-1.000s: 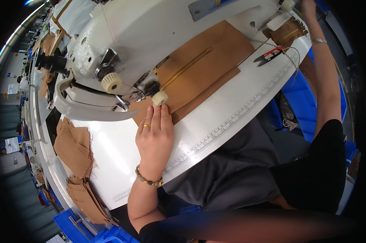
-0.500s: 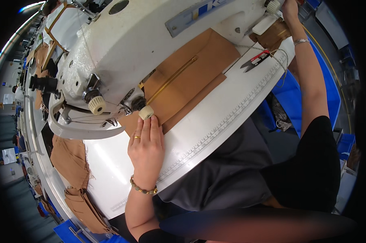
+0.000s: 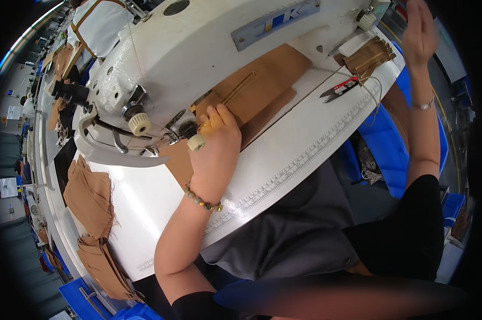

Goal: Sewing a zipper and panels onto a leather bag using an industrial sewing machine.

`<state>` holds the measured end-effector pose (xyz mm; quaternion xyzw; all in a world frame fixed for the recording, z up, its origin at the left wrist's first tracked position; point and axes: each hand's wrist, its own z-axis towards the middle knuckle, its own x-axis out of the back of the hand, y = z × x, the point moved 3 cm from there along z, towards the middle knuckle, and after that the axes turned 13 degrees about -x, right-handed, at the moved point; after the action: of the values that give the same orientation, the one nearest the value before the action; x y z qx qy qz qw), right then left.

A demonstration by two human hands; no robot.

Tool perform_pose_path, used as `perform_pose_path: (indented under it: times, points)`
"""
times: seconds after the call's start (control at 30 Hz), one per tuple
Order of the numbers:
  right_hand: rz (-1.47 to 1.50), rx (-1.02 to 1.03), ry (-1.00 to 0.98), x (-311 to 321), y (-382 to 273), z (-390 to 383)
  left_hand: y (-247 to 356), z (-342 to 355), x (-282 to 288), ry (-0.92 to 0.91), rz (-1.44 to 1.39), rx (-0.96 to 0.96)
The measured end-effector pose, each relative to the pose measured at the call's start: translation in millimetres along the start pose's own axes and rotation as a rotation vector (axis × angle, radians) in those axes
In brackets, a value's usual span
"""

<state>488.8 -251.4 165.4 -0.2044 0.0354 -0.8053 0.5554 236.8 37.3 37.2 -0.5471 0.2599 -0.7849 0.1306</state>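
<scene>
Touching brown fabric [image 3: 265, 88] — upper centre of frame, lengthwise lower left to upper right — with nearer left hand [image 3: 218, 145] laid open, right hand [image 3: 419, 41] open, seemingly empty, far upper right.

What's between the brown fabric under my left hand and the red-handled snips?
Head view: white tabletop, crossed by a thin dark line, separates the brown fabric from the snips.

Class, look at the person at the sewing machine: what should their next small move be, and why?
Probably bring the right hand to the right-hand end of the brown cloth to help guide it. Only the left hand lies on the cloth, beside the cream knob; the cloth's right-hand end has no hand on it, and the right hand appears off the table.
</scene>
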Motion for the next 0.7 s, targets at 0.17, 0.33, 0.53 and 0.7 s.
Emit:
perform_pose_path:
  times: [0.17, 0.33, 0.53, 0.7]
  points:
    - [0.67, 0.349, -0.956, -70.3, -141.5, -99.3, -0.5, 2.1, 22.4, 0.069, -0.219, 0.049]
    - [0.432, 0.382, -1.182, -173.4, -144.0, -177.3, -1.6, -7.7, 40.5, 0.146, -0.284, 0.121]
    - [0.278, 0.027, -1.341, -179.8, -80.7, -173.6, -3.3, -38.3, 37.6, 0.254, -0.36, 0.105]
    - [0.261, -0.395, -1.317, -116.8, -62.0, -132.4, -4.8, -73.5, 17.9, 0.024, -0.448, 0.053]
